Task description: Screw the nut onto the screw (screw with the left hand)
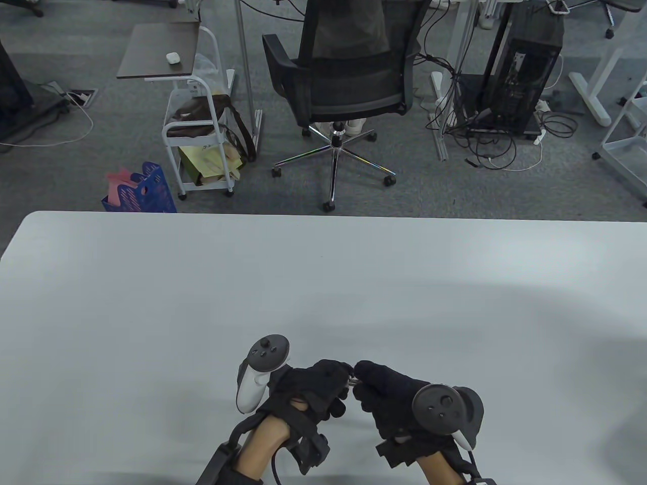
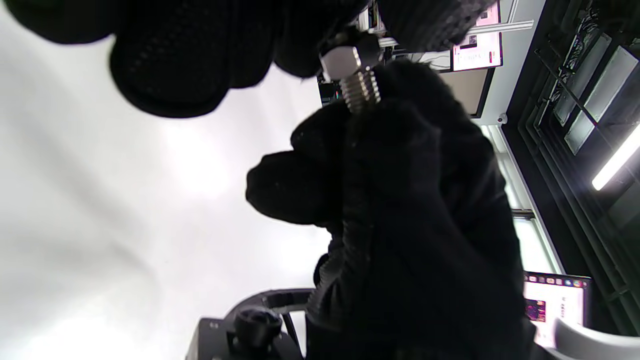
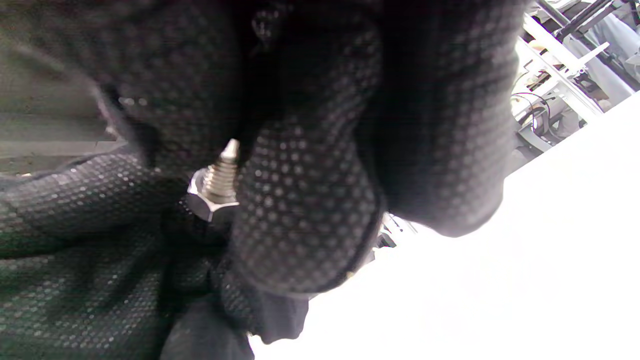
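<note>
My left hand pinches the nut, my right hand grips the screw; any tilt could cross-thread it.

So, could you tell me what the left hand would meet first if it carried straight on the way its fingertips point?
Probably the right hand: the left hand points toward it, with the nut and screw pinched between them.

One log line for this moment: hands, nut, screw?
left hand: grips nut | right hand: holds screw | nut on thread | above table
</note>
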A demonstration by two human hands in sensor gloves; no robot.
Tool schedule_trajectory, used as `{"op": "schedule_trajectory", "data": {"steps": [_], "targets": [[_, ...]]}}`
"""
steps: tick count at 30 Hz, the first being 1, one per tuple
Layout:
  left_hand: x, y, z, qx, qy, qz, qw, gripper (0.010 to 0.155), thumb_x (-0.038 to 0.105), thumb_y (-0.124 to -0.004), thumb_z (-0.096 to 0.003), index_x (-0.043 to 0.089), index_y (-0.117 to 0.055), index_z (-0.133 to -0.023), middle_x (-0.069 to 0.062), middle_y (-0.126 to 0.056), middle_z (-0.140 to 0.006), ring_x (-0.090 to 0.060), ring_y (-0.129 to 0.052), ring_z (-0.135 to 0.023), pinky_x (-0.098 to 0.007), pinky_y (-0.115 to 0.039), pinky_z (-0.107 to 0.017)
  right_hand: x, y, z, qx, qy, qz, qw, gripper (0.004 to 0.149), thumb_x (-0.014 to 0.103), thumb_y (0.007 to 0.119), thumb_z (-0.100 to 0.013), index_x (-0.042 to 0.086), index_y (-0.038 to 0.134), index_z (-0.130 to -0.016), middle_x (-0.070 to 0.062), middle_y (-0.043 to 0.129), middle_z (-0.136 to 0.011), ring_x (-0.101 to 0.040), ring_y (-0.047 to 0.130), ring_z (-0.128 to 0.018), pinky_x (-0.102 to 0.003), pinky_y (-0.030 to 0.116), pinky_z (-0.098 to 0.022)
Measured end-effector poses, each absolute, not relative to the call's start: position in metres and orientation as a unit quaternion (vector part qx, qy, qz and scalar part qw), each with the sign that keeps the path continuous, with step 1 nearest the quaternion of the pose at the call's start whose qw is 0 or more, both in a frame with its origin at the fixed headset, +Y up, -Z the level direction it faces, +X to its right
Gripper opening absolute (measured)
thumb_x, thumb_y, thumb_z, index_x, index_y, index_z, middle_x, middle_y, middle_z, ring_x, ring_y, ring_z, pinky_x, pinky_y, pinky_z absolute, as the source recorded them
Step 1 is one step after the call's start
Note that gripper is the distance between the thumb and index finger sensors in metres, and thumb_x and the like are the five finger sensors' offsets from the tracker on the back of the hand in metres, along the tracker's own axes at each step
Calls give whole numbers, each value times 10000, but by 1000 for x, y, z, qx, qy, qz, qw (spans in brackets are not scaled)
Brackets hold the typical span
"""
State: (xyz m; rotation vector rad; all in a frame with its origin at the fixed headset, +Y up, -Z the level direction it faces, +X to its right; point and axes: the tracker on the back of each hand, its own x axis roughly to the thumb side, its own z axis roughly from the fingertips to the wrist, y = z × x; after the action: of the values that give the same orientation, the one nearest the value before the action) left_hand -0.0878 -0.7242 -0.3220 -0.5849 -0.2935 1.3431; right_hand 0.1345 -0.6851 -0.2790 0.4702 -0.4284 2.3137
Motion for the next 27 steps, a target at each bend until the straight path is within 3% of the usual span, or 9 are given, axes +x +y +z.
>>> {"op": "schedule_trajectory", "data": {"steps": [3, 6, 11, 14, 16, 20, 22, 27], "targets": [[-86, -723, -322, -269, -134, 604, 738, 580, 374, -693, -446, -1, -749, -885, -318, -805, -786, -480, -904, -494, -588, -717, -379, 134, -685, -279, 185, -165, 899, 362, 447, 362, 937, -312, 177, 914, -718, -43, 1076, -543, -83, 1193, -240, -328, 1050, -261], [-86, -721, -322, -282, -150, 600, 733, 556, 335, -692, -444, 12, -696, -895, -296, -771, -804, -455, -893, -513, -572, -716, -389, 132, -684, -278, 187, -165, 898, 362, 446, 362, 936, -313, 176, 914, -718, -43, 1076, -543, -82, 1193, -240, -328, 1050, -261], [-88, -725, -322, -272, -133, 614, 729, 681, 427, -672, -449, 24, -608, -993, -317, -727, -861, -461, -881, -544, -569, -708, -412, 134, -684, -278, 184, -168, 896, 367, 445, 363, 936, -314, 177, 914, -718, -41, 1076, -544, -82, 1193, -241, -328, 1050, -261], [-88, -725, -322, -273, -133, 608, 734, 606, 408, -680, -445, 5, -763, -888, -327, -799, -800, -482, -904, -499, -587, -717, -383, 134, -684, -278, 185, -168, 897, 364, 447, 362, 937, -313, 175, 914, -718, -42, 1076, -543, -82, 1193, -239, -329, 1050, -261], [-86, -722, -321, -275, -139, 605, 735, 562, 372, -687, -445, 9, -749, -870, -309, -799, -788, -464, -903, -494, -578, -719, -380, 133, -684, -278, 186, -168, 898, 362, 446, 363, 936, -314, 178, 913, -719, -41, 1075, -544, -83, 1193, -240, -328, 1050, -261], [-86, -722, -322, -291, -154, 605, 725, 576, 348, -684, -452, 34, -644, -932, -287, -731, -843, -447, -876, -544, -563, -705, -413, 133, -684, -279, 185, -167, 898, 363, 445, 361, 937, -314, 176, 914, -718, -43, 1075, -544, -84, 1194, -239, -329, 1050, -261], [-87, -723, -321, -278, -147, 614, 724, 676, 419, -673, -451, 33, -584, -1000, -304, -714, -869, -451, -874, -556, -563, -706, -420, 134, -684, -279, 185, -167, 897, 365, 444, 362, 936, -315, 176, 914, -718, -41, 1076, -543, -82, 1193, -241, -329, 1050, -261], [-87, -723, -321, -273, -136, 605, 735, 590, 393, -687, -446, 1, -760, -880, -322, -799, -795, -479, -901, -500, -586, -716, -384, 133, -684, -279, 186, -166, 898, 362, 445, 362, 936, -314, 177, 913, -718, -41, 1076, -543, -83, 1193, -240, -328, 1050, -262]]}}
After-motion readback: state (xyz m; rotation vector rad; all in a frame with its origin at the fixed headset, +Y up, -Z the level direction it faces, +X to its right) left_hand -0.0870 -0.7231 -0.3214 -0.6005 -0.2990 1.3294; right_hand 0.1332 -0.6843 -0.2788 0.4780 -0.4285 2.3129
